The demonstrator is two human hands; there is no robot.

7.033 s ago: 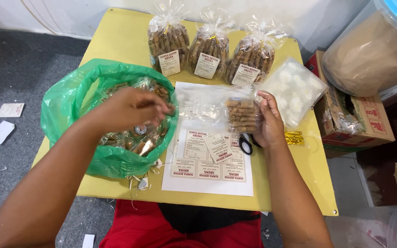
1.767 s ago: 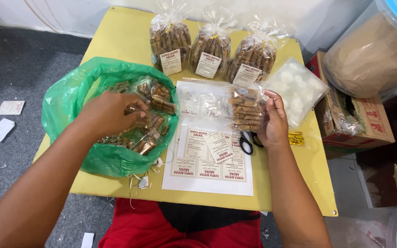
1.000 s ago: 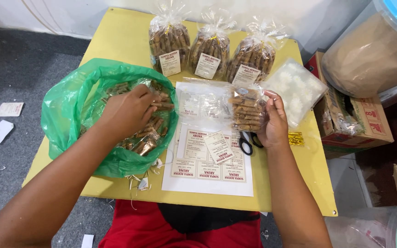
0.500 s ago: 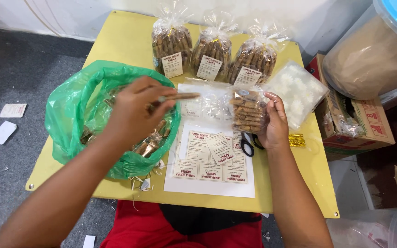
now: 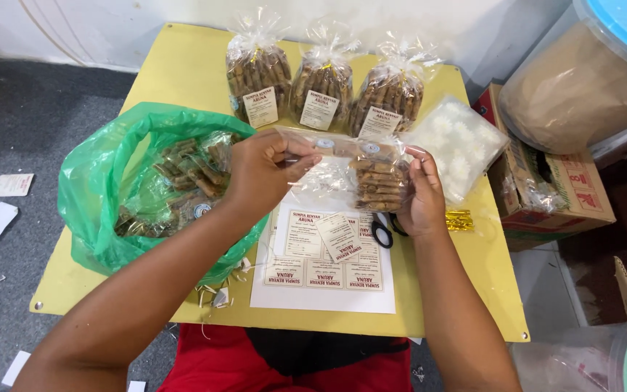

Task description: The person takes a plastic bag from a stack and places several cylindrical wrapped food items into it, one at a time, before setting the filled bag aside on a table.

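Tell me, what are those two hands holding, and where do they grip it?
The right hand holds a clear bag of brown snack sticks by its right side. The left hand pinches the bag's open top edge, apparently with a stick between its fingers.

Left hand (image 5: 266,170) and right hand (image 5: 422,192) hold clear snack packet (image 5: 375,181) above label sheet (image 5: 324,265); green bag (image 5: 103,189) at left

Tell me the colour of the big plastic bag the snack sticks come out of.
Translucent green; the big plastic bag shows in the head view, beside the left hand.
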